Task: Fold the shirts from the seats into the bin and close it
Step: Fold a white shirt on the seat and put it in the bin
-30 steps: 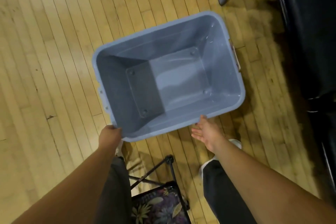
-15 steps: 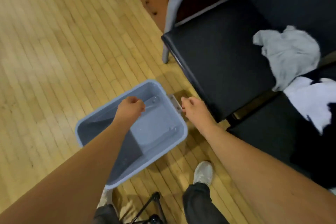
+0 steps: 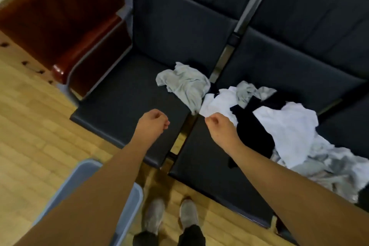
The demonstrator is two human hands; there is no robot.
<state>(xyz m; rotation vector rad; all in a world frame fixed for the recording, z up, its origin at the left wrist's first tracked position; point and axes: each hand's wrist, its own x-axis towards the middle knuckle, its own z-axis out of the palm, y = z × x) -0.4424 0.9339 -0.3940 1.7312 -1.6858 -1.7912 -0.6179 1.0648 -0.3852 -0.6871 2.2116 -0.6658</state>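
Observation:
A crumpled grey shirt lies on the left dark seat. On the right dark seat is a loose pile of white, black and grey shirts. My left hand hovers over the left seat's front with curled fingers, holding nothing. Above the right seat's near corner, my right hand is also curled and empty, just short of the pile. The blue-grey bin stands on the floor at lower left, mostly hidden behind my left forearm. No lid is in view.
A red-brown seat adjoins the dark seats on the left. A gap with a metal frame separates the two dark seats. My shoes stand on the wooden floor between bin and seats.
Both hands have let go of the bin and risen toward the seats. My view has swung up from the bin to the shirts, and the bin now sits low on the left.

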